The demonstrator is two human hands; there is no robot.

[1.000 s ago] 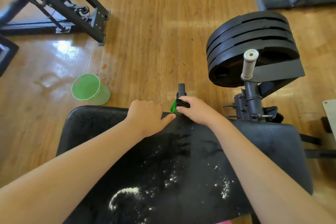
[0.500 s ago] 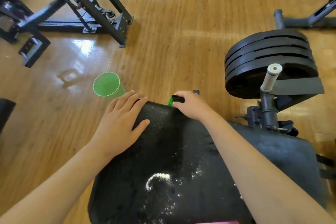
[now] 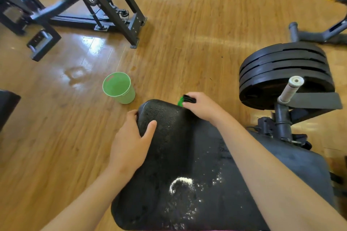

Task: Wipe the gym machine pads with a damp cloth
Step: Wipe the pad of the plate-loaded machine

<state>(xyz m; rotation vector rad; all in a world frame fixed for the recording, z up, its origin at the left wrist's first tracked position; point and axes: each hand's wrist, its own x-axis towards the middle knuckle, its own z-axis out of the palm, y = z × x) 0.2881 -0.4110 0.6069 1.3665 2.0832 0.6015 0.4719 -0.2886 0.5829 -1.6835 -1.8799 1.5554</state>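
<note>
Pale green plastic basket point(image 3: 118, 88) stands upright on the wooden floor point(image 3: 187, 33), near the far left corner of the black padded machine seat point(image 3: 187, 152). Left hand point(image 3: 131, 142): grip curled round that corner, thumb on top. White powdery patch point(image 3: 181, 184) on the near seat surface. Right hand point(image 3: 203, 108): grip pinching a small green and black cloth point(image 3: 185, 100) at the seat's far edge. Stack of black weight plates point(image 3: 285, 69) at right.

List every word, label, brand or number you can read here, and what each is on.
No text can be read anywhere.
Black pad, green cup, weight plates: no print visible.
Green cloth in the right hand: no label visible.
Pale panel on the far-left machine: too blurred to tell.
</note>
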